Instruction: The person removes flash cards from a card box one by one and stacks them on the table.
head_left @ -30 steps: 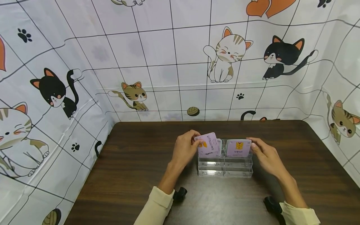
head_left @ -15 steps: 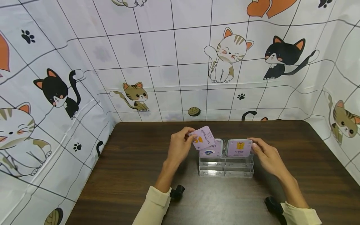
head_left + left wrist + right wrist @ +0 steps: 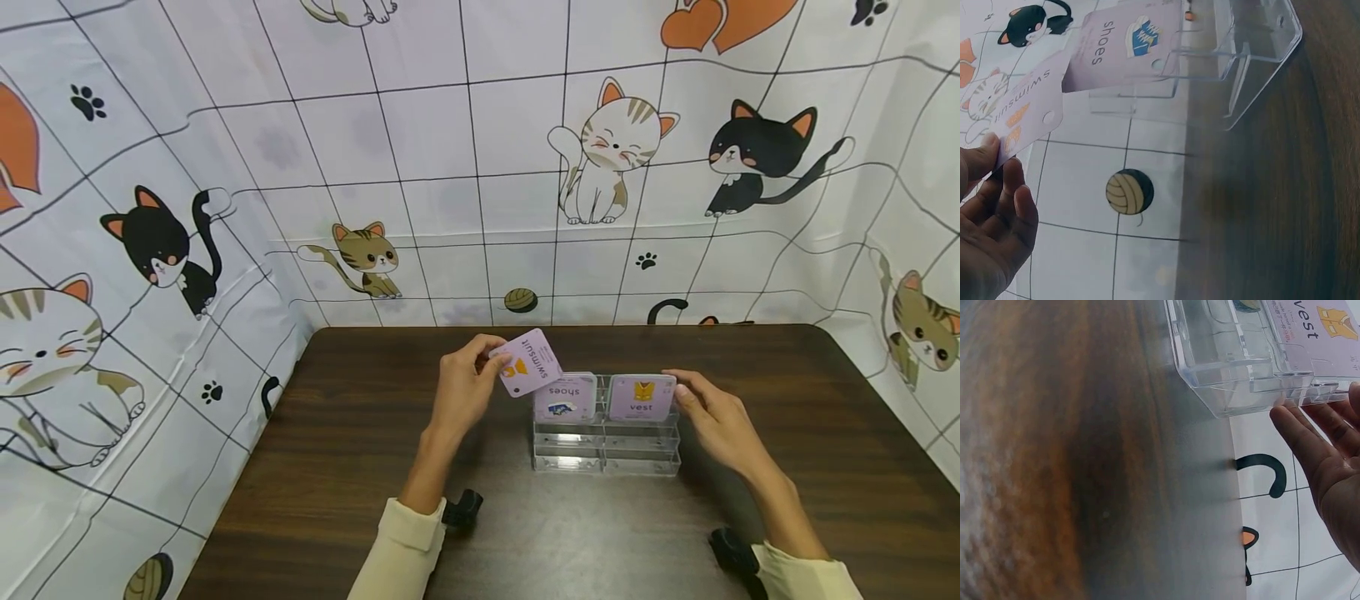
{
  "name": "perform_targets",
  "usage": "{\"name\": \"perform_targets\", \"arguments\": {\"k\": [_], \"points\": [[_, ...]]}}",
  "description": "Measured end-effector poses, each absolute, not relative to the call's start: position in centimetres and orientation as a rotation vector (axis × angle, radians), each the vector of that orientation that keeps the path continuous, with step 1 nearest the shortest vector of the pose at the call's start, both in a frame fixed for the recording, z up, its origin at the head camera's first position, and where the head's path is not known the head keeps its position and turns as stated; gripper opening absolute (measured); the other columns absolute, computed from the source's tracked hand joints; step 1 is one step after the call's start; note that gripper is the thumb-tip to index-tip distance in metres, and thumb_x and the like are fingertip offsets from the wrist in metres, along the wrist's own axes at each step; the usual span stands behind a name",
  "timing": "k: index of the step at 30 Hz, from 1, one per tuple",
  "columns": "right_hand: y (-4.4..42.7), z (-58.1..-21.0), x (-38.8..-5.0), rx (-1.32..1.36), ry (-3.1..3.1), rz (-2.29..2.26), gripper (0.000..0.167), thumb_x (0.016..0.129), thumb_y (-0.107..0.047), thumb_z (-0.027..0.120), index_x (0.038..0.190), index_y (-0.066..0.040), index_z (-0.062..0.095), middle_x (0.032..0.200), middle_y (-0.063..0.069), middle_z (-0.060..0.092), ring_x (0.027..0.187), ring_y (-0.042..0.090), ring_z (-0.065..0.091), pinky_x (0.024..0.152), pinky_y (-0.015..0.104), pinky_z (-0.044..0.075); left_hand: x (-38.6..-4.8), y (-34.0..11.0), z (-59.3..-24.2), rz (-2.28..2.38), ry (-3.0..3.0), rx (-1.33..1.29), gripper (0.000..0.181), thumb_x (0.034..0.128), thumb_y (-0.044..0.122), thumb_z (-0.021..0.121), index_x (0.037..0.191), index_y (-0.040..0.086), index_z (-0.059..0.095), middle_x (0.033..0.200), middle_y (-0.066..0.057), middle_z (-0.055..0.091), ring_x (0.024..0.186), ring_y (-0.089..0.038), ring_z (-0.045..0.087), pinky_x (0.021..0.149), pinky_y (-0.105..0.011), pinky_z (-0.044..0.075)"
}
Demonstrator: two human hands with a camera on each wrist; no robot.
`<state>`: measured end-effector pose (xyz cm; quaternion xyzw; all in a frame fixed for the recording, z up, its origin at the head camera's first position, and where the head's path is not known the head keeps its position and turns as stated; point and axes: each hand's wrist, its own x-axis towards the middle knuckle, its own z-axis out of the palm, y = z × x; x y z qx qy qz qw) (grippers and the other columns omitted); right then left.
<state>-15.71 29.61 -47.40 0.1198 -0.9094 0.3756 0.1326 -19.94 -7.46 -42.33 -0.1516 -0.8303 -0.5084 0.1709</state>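
My left hand (image 3: 463, 385) pinches the lower left edge of a lilac swimsuit card (image 3: 527, 363). That card is tilted in the air, just above and left of a shoes card (image 3: 566, 398). The shoes card stands in the top left slot of a clear tiered card stand (image 3: 606, 463). Beside it, a vest card (image 3: 641, 397) fills the top right slot. My right hand (image 3: 716, 417) rests against the stand's right side with its fingers fairly straight, the thumb near the vest card's edge. In the left wrist view, the swimsuit card (image 3: 1032, 106) overlaps the shoes card's edge.
The stand sits on a dark wood table (image 3: 360, 433), towards its far edge. Behind the table hangs a white cat-print cloth (image 3: 420, 133). A black wrist camera (image 3: 462, 508) is strapped to the left wrist, and another black camera (image 3: 731, 550) to the right one.
My left hand has moved the swimsuit card up and left, away from the stand's top left slot. The shoes card behind it has come into view. The right hand stays at the stand's side.
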Motion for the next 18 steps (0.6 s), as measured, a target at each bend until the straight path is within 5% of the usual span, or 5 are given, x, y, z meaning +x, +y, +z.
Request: {"name": "perform_targets", "arguments": {"k": [10, 18], "points": [[29.6, -47.5, -15.8, 0.340, -2.648, 1.048, 0.032, 0.113, -0.016, 0.054, 0.142, -0.006, 0.064, 0.114, 0.023, 0.077, 0.093, -0.010, 0.061, 0.073, 0.020, 0.053, -20.0, -8.3, -42.3, -1.418, -2.371, -0.410, 0.014, 0.0994, 0.010, 0.076, 0.112, 0.005, 0.077, 0.090, -0.014, 0.078, 0.071, -0.018, 0.063, 0.063, -0.021, 0.048], [29.6, -47.6, -15.9, 0.334, -2.671, 1.063, 0.032, 0.114, -0.016, 0.053, 0.143, -0.006, 0.064, 0.117, 0.026, 0.076, 0.094, 0.020, 0.076, 0.073, 0.018, 0.054, -19.9, -9.0, -42.2, -1.432, -2.374, -0.373, 0.014, 0.1002, 0.010, 0.075, 0.114, 0.006, 0.078, 0.089, -0.014, 0.077, 0.071, -0.018, 0.062, 0.062, -0.021, 0.047]]}}
